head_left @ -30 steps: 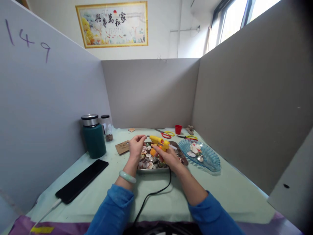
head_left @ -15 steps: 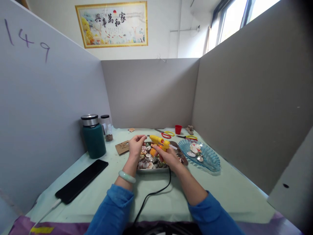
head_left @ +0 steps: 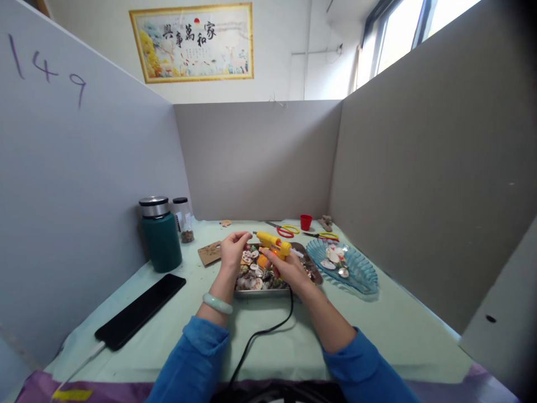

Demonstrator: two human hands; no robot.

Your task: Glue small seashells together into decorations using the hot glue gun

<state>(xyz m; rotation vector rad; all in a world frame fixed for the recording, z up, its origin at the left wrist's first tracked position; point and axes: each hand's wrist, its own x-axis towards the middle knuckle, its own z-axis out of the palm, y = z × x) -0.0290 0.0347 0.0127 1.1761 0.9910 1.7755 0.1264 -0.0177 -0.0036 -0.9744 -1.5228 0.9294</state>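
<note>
A: Grip status?
B: The glue gun [head_left: 274, 243] is clasped in the right hand [head_left: 289, 271], with its lamp lit red (cord [head_left: 268, 330] trailing bodyward). A small piece [head_left: 247, 239], too small to identify, is pinched in the left hand [head_left: 232, 252] at the nozzle, above the tray [head_left: 260, 293].
A: Progress?
B: Gluing is judged to be under way. A few shells are laid in the blue dish [head_left: 364, 285], and many are left in the tray.

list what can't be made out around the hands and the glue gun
Head view: whether the left hand pinches anything at the glue gun nozzle; too small.
Head view: the gun's handle and trigger, hidden by the right hand.
Head view: shells in the tray, partly covered by both hands, too small to tell apart.
Head view: where the cord ends, cut off by the bottom edge.
</note>
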